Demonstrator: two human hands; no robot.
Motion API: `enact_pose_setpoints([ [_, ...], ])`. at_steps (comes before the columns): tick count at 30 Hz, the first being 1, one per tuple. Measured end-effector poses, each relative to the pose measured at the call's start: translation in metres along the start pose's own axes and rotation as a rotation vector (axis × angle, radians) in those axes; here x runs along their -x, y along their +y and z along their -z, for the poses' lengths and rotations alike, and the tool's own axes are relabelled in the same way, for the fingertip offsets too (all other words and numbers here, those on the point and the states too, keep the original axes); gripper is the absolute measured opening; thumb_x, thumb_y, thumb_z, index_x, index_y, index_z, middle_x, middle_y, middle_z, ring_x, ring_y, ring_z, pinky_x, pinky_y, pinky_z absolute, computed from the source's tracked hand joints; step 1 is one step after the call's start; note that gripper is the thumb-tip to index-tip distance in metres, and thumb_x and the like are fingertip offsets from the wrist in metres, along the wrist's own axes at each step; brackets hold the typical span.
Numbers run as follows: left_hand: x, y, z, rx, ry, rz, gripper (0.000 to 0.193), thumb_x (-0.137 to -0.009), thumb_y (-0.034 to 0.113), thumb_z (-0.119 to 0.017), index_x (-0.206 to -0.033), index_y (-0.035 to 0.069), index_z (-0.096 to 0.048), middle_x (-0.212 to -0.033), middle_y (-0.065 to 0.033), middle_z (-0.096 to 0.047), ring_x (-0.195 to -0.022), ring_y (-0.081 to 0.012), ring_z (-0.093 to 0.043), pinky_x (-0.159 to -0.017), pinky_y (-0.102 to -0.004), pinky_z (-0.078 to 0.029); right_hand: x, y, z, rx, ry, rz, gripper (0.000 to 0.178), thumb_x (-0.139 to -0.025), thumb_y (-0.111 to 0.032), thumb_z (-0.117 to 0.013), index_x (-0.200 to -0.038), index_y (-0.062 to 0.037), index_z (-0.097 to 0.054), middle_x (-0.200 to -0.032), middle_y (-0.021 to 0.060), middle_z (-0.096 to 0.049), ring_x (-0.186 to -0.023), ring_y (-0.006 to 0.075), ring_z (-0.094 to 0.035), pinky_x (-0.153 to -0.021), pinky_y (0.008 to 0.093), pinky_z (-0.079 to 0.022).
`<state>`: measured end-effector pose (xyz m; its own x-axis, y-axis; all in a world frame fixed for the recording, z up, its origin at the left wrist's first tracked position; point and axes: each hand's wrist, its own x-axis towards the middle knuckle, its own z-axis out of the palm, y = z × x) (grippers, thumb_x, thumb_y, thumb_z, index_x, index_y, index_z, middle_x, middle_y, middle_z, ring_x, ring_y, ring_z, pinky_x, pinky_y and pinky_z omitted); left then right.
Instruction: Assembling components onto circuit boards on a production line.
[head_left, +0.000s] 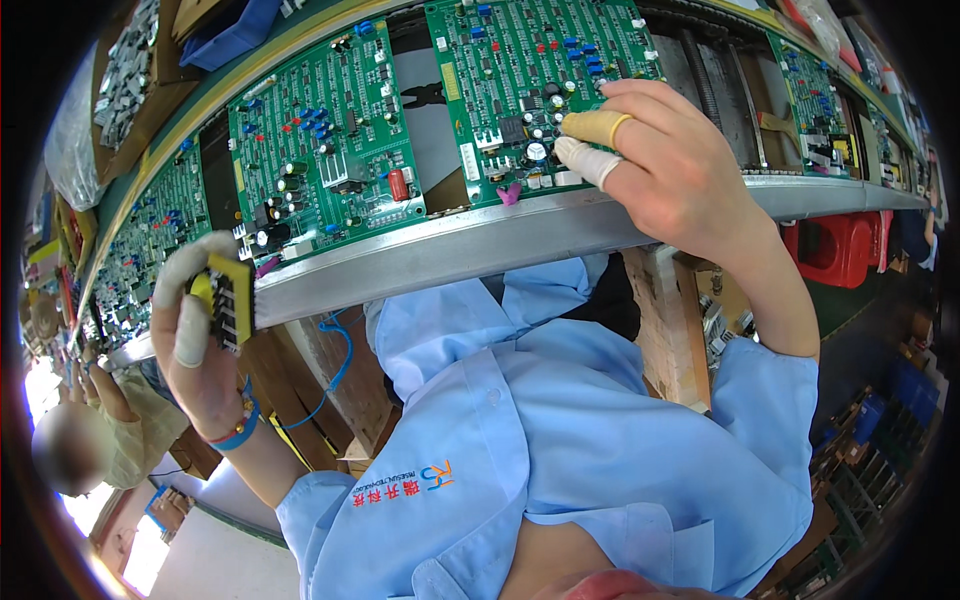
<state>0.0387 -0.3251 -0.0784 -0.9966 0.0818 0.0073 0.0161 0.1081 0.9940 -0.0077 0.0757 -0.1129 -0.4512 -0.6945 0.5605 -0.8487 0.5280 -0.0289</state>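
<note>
My left hand [205, 345], with white finger cots on its fingers, is closed on a yellow-and-black transformer [236, 300] with a row of metal pins. It holds the part up off the conveyor's front rail. My right hand [680, 170] reaches over a green circuit board [500, 70], wearing a yellow and a white finger cot. Its fingertips are pressed together at the small round capacitors [537, 152] near the board's front edge; what lies between them is hidden. A second circuit board [300, 140] lies to the left, carrying capacitors, a heat sink and a red component [399, 185].
A metal rail [470, 235] runs along the front of the boards. More boards lie on the line at far left [150, 235] and right [805, 90]. A blue bin [235, 35] and a box of metal parts [130, 75] stand behind. A red plastic stool [838, 250] is at right; another person [140, 430] at left.
</note>
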Motion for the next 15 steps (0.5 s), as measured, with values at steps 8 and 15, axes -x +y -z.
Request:
enact_pose_setpoints([
  [8, -0.043, 0.034, -0.084, 0.078, -0.257, 0.126, 0.099, -0.057, 0.036, -0.091, -0.133, -0.007, -0.046, -0.129, -0.0212, -0.054, -0.116, -0.0266, -0.055, -0.096, -0.0357, -0.046, 0.008, -0.003, 0.013, -0.002, -0.116, -0.098, 0.016, -0.07, -0.012, -0.065, -0.082, -0.0021, -0.068, -0.091, 0.0076, -0.065, -0.086, 0.0235, -0.06, -0.081, 0.0315, -0.049],
  [15, -0.08, 0.046, -0.166, -0.196, -0.427, -0.169, 0.074, -0.073, 0.02, -0.08, -0.134, -0.004, -0.047, -0.125, -0.0148, -0.057, -0.117, -0.0235, -0.054, -0.102, -0.0365, -0.04, 0.076, -0.016, 0.091, 0.062, 0.311, -0.739, 0.027, -0.081, -0.004, -0.069, -0.108, -0.0027, -0.068, -0.112, 0.0115, -0.066, -0.097, 0.0234, -0.064, -0.086, 0.0306, -0.049],
])
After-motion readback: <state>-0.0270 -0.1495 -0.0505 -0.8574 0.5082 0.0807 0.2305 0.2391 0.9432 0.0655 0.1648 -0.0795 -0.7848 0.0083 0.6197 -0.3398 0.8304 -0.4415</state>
